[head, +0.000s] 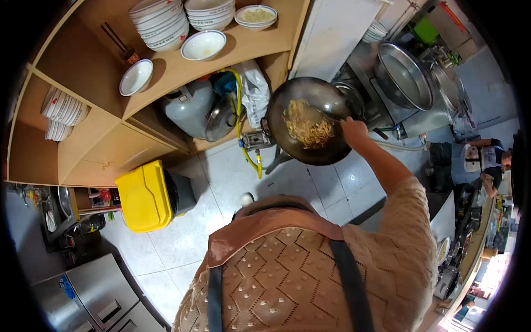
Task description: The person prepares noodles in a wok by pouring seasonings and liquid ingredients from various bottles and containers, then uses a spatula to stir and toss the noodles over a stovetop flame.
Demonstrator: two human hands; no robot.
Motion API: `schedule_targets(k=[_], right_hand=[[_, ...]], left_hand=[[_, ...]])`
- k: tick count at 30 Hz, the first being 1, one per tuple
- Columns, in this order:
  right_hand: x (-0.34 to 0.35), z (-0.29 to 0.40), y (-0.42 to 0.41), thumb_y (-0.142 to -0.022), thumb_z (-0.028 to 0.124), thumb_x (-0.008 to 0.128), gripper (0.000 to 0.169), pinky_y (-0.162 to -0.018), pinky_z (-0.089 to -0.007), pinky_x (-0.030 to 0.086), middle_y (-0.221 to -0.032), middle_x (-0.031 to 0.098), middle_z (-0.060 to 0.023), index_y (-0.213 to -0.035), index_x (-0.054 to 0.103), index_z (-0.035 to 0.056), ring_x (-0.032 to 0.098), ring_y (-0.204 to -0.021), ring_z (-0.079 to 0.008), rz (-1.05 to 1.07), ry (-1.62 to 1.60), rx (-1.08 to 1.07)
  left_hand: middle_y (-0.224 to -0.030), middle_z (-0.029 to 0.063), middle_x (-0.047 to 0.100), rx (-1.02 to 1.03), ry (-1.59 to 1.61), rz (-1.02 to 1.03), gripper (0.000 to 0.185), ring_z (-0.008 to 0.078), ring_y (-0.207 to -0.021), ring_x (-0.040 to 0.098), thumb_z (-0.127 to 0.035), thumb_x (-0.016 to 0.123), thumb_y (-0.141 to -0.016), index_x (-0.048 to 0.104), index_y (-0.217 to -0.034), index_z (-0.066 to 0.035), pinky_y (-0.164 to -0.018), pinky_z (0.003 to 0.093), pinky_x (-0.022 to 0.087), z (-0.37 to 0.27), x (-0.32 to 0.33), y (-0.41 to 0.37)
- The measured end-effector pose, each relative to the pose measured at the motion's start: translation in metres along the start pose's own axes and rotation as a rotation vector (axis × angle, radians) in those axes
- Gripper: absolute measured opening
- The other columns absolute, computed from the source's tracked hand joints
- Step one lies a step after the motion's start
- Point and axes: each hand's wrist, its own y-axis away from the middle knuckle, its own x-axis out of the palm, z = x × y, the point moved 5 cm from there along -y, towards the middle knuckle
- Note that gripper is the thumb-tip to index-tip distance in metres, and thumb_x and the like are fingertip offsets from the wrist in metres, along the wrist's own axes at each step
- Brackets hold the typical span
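Note:
A dark round-bottomed wok sits in front of me, with browned noodles spread in its middle and left part. My right hand is over the wok's right rim, closed around the handle of a metal cooking utensil. The utensil's head reaches among the noodles, so whether it is a ladle or a spatula is hidden. A loop handle sticks out from the wok's left side. My left hand is out of view.
A wooden shelf carries bowl stacks. Beneath are a gas cylinder and a yellow hose. A yellow-lidded bin stands left. A large steel basin is at right; another person stands beyond.

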Motion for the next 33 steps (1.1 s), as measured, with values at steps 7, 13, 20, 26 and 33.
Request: schedule_targets(k=[7,13,20,26,33], right_hand=[[0.071,0.023,0.124,-0.083,0.013,0.058,0.039,-0.071,-0.0307,0.052,-0.109,0.045,-0.0139,-0.12,0.047,0.0073,0.053,-0.101,-0.0248,0.19,0.032,0.192],[0.102,0.115,0.135,-0.083,0.011,0.06,0.041,-0.065,-0.0329,0.055,-0.111,0.045,-0.0152,-0.12,0.043,0.0044,0.062,-0.085,-0.0278,0.252,-0.348,0.251],[0.06,0.117,0.125,-0.079,0.018,0.067,0.051,-0.079,-0.0421,0.047,-0.109,0.051,-0.0155,-0.122,0.045,0.0048,0.055,-0.099,-0.0329,0.019,-0.522,0.155],[-0.118,0.159,0.006,-0.081,0.01,0.062,0.034,-0.079,-0.0407,0.045,-0.102,0.053,-0.0167,-0.113,0.053,0.0019,0.056,-0.092,-0.0348,-0.331,-1.02,-0.289],[-0.349,0.266,-0.152,-0.084,0.012,0.064,0.045,-0.095,-0.033,0.041,-0.115,0.058,-0.0115,-0.124,0.048,0.0029,0.055,-0.108,-0.0196,-0.308,-1.31,-0.756]], left_hand=[[-0.072,0.009,0.064,-0.032,-0.031,0.113,0.009,0.0205,-0.06,0.064,-0.009,0.058,-0.081,0.063,-0.089,-0.008,-0.048,0.0322,0.05,-0.053,0.02,0.011],[-0.073,0.009,0.065,0.033,0.025,0.097,0.009,0.0204,-0.06,0.064,-0.01,0.059,-0.08,0.063,-0.087,-0.007,-0.05,0.0323,0.051,-0.112,0.0,0.004],[-0.074,0.0118,0.064,0.803,-0.075,-0.429,0.011,0.021,-0.07,0.064,-0.013,0.06,-0.079,0.06,-0.085,-0.004,-0.065,0.0341,0.051,-0.278,-0.063,0.027],[-0.083,0.0095,0.06,1.268,0.469,-0.72,0.016,0.0159,-0.075,0.058,-0.009,0.061,-0.085,0.055,-0.096,0.0,-0.071,0.0285,0.048,-0.513,-0.242,0.082],[-0.112,0.0227,0.057,0.987,0.201,-0.838,0.061,0.0369,-0.104,0.056,-0.022,0.078,-0.065,0.048,-0.113,0.0,-0.087,0.0391,0.047,-0.721,-0.39,-0.013]])
